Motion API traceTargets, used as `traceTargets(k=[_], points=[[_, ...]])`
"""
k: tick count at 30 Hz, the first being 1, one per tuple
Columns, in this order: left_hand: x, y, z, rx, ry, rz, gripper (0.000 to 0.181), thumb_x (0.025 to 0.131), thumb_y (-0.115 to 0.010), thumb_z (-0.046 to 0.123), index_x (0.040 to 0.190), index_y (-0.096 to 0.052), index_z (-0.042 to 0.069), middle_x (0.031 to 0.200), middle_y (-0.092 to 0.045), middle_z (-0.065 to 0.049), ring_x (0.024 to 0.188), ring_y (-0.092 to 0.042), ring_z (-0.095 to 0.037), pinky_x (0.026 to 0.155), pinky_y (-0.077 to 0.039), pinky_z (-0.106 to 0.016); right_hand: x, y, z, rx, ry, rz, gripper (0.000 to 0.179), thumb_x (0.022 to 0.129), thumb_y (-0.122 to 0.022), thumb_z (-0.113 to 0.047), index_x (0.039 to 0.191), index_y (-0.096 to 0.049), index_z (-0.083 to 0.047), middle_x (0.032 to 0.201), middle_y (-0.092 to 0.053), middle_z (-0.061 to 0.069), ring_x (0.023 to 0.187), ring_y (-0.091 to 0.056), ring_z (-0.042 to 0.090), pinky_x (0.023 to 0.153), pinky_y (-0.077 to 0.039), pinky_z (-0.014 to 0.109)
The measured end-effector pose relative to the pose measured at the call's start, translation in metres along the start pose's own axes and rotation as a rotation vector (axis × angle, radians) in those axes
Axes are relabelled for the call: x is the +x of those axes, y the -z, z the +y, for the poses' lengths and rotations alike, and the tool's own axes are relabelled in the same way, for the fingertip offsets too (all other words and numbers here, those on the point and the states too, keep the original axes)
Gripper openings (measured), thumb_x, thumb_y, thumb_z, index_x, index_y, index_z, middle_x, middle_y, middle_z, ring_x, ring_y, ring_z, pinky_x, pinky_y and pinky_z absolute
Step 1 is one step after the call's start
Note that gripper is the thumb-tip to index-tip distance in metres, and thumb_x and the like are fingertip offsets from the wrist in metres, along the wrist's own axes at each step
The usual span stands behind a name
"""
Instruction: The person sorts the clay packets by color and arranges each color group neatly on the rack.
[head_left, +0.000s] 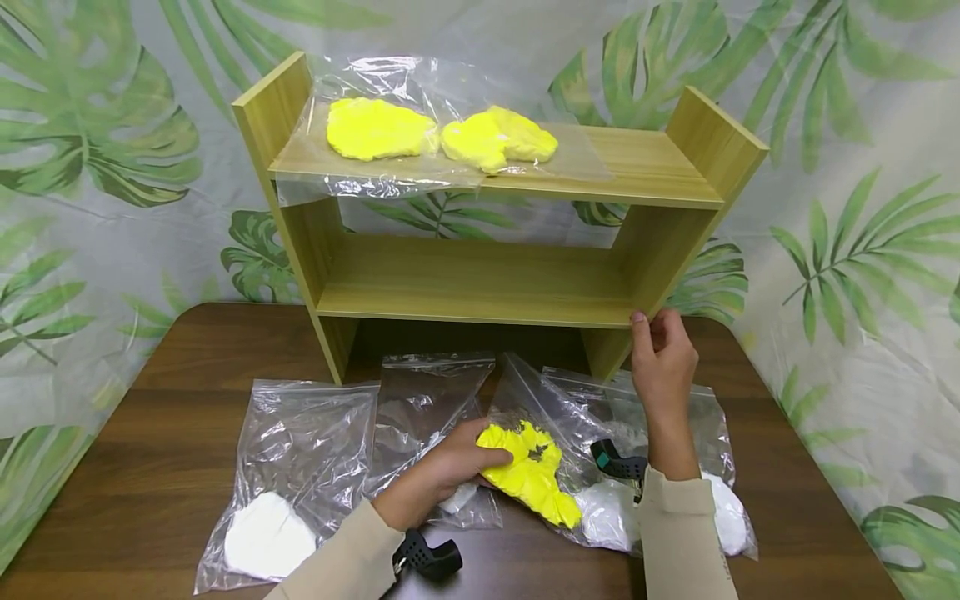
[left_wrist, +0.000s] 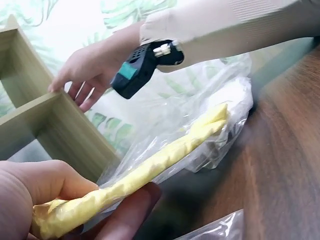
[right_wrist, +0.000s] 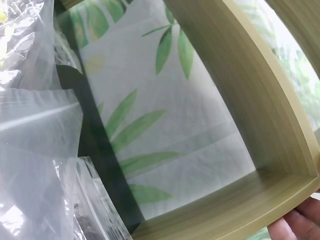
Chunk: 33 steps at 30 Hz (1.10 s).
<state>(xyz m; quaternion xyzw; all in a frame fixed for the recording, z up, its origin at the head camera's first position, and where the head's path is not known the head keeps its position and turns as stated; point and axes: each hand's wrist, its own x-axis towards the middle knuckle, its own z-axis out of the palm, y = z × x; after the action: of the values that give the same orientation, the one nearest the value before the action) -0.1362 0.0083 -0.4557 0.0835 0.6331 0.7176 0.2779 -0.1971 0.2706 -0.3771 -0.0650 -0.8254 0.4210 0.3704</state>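
Observation:
My left hand (head_left: 459, 457) pinches a flattened, bright yellow clay-like lump (head_left: 528, 482) in a clear plastic bag, thumb on top and fingers underneath. The left wrist view shows the yellow lump (left_wrist: 155, 162) edge-on as a thin, lumpy slab running away from the thumb. At the right side of the small wooden shelf (head_left: 480, 287), my right hand (head_left: 664, 367) grips the side panel near the middle board. Its thumb lies at the front edge and its fingers curl around the outer face, as the left wrist view shows.
Two yellow lumps (head_left: 382, 129) in clear bags lie on the top board. Bags with white lumps (head_left: 268, 536) lie on the brown table (head_left: 112, 500), left and right of the left hand. A leaf-patterned cloth (head_left: 847, 250) hangs behind. Each wrist wears a black camera mount (head_left: 431, 557).

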Motion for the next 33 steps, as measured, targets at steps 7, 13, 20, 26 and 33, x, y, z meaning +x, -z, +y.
traceTargets(k=[7,13,20,26,33], points=[[0.001,0.011,-0.001,-0.077,0.046,-0.126,0.049,0.089,-0.053,0.001,0.136,-0.041,-0.007,0.108,-0.064,-0.015,0.089,-0.066,-0.024,0.074,-0.057,-0.043,0.0,0.001,0.0,-0.008,-0.001,0.003,0.028,0.096,-0.057,-0.032,0.094,-0.059,-0.004,0.081,-0.063,0.007,0.071,-0.053,0.0,0.064,-0.04,0.02],[0.0,0.019,0.001,-0.145,0.092,-0.19,0.049,0.094,-0.05,0.004,0.142,-0.038,-0.001,0.122,-0.058,-0.02,0.099,-0.065,-0.029,0.082,-0.054,-0.046,-0.001,0.001,0.0,-0.009,0.001,0.003,0.028,0.097,-0.056,-0.032,0.094,-0.059,-0.003,0.081,-0.063,0.008,0.072,-0.054,0.0,0.064,-0.04,0.019],[0.0,0.026,0.007,-0.222,0.088,-0.179,0.052,0.093,-0.047,0.0,0.144,-0.036,0.002,0.126,-0.056,-0.022,0.102,-0.064,-0.031,0.085,-0.052,-0.048,-0.001,0.001,0.001,-0.007,0.003,0.006,0.028,0.097,-0.057,-0.031,0.094,-0.059,-0.004,0.082,-0.064,0.008,0.072,-0.053,-0.001,0.064,-0.04,0.019],[-0.007,0.033,0.028,-0.238,0.033,-0.135,0.052,0.092,-0.047,-0.001,0.143,-0.037,0.002,0.118,-0.059,-0.016,0.092,-0.066,-0.023,0.083,-0.054,-0.045,0.0,0.0,-0.001,-0.002,0.004,-0.004,0.029,0.097,-0.056,-0.032,0.096,-0.06,-0.003,0.083,-0.064,0.01,0.072,-0.053,0.0,0.064,-0.04,0.019],[-0.021,0.034,0.054,-0.255,-0.058,-0.135,0.054,0.092,-0.047,0.0,0.144,-0.036,0.001,0.116,-0.058,-0.013,0.091,-0.066,-0.022,0.083,-0.053,-0.049,0.0,-0.001,0.0,0.004,0.009,0.0,0.029,0.097,-0.057,-0.031,0.098,-0.06,-0.002,0.085,-0.066,0.012,0.073,-0.054,0.0,0.064,-0.04,0.018]])
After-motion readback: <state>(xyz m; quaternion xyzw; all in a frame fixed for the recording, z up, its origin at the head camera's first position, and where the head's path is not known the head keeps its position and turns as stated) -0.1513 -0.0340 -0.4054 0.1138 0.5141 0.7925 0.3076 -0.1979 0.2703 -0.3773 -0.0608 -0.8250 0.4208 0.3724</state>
